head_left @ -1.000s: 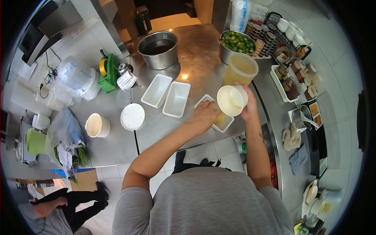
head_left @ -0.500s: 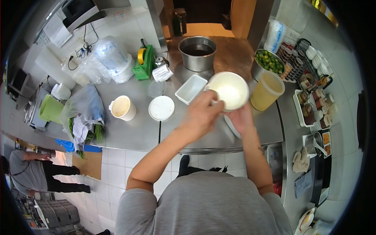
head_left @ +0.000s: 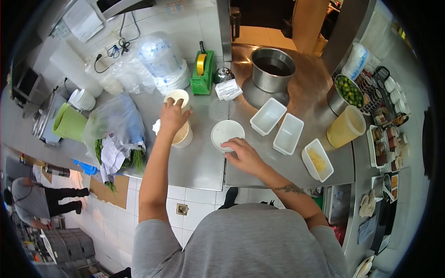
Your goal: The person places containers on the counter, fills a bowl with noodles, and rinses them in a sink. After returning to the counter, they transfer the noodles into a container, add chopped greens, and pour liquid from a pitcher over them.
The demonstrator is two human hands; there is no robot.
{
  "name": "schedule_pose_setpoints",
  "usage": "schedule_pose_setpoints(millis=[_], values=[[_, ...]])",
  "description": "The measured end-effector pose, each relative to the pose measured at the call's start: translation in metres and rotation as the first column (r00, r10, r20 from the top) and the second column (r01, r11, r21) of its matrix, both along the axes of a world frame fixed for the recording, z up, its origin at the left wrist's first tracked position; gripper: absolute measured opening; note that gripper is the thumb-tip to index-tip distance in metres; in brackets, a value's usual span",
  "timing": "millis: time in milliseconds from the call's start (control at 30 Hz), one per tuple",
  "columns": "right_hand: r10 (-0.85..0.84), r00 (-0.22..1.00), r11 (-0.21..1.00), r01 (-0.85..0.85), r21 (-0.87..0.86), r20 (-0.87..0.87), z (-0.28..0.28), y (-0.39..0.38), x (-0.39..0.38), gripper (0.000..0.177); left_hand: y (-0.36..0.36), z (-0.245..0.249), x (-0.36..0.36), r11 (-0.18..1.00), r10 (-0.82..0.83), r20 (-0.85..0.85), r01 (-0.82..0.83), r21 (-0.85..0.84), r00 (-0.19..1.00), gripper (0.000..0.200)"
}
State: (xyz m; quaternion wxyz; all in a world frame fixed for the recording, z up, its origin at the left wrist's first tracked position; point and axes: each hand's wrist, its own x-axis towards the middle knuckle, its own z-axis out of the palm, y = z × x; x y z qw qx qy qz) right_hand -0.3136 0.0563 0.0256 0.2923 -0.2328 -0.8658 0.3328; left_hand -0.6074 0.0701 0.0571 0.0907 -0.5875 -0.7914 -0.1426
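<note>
My left hand (head_left: 173, 117) reaches to the back left of the counter, its fingers over the near rim of a round white tub (head_left: 176, 96). Just in front of that tub stands a second white tub (head_left: 183, 135) with beige contents, partly hidden by my left hand and forearm. My right hand (head_left: 245, 156) is at the near right edge of a round white lid (head_left: 226, 131) lying flat on the counter. Its fingers are bent and apart, their tips over the lid's edge. Right of it are two white rectangular containers (head_left: 268, 116) and another rectangular container (head_left: 311, 160) holding pale yellow shreds.
A steel pot (head_left: 273, 74) of dark liquid stands at the back. At right are a tub of yellow liquid (head_left: 346, 127), green citrus fruits (head_left: 348, 91) and jars (head_left: 391, 150). A green tape dispenser (head_left: 202, 78) and bagged greens (head_left: 116, 134) stand left. Another person (head_left: 34, 197) stands far left.
The white tub has moved left from between both hands to behind the beige-filled tub. My right hand has left it and come to the lid. The container with yellow shreds is uncovered to view.
</note>
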Motion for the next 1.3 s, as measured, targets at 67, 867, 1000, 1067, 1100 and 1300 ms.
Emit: schedule_pose_setpoints(millis=[67,867,1000,1067,1100,1300], values=[[-0.022,1.000,1.000,0.022,0.003,0.008,-0.006,-0.002,-0.003,0.027,-0.023,0.016,0.006,0.985,0.051,0.016,-0.048,-0.168,0.999,0.082],[-0.609,0.651,-0.164,-0.663,-0.731,-0.453,-0.040,-0.034,0.046,0.061,-0.081,0.054,0.189,0.800,-0.304,0.674,0.565,-0.203,0.673,0.085],[-0.654,0.592,-0.197,-0.735,-0.649,-0.472,-0.037,-0.034,0.060,0.057,-0.061,0.073,0.150,0.858,-0.020,0.988,0.511,-0.060,0.151,0.063],[-0.689,0.523,-0.183,-0.796,-0.577,-0.502,-0.034,-0.033,0.071,0.055,-0.047,0.059,0.120,0.926,-0.072,0.985,0.356,0.124,-0.156,0.054],[-0.712,0.483,-0.180,-0.827,-0.532,-0.509,-0.032,-0.033,0.077,0.053,-0.045,0.054,0.108,0.962,-0.087,0.984,0.244,0.123,-0.153,0.048],[-0.812,0.439,-0.021,-0.681,-0.732,-0.386,-0.045,-0.056,0.151,0.053,-0.044,-0.037,0.010,0.976,0.033,0.995,-0.216,-0.013,0.091,0.040]])
